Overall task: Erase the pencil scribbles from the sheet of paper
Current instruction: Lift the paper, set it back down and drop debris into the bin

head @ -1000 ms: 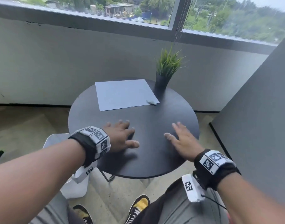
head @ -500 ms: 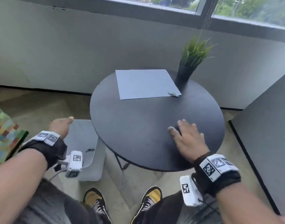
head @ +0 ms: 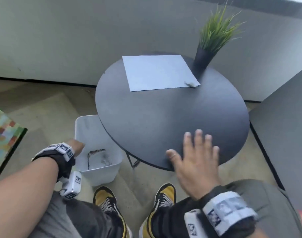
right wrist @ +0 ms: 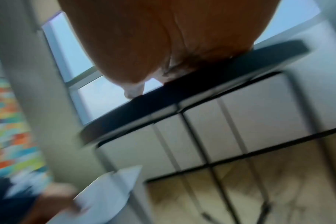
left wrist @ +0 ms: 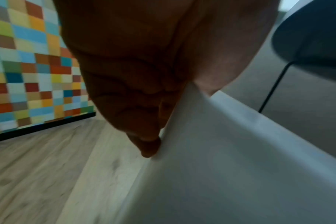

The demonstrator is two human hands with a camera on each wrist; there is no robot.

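seemingly a clean-up step is in hand: the white bin (head: 102, 170) rim is gripped by the left hand (head: 76, 146), the right hand (head: 196, 157) is laid flat with fingers spread on the table (head: 164, 117), the sheet of paper (head: 158, 73) is left at the far edge, and the bin must be lifted beside it next.

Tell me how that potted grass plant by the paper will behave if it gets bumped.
The potted plant would probably tip easily: its dark pot looks tall and narrow, with the grass spreading wide above. It probably weighs little, so a light knock might slide it. It stands near the far edge of the table, so a fall could take it off.

Pencil scribbles on sheet (head: 158, 73) indiscernible
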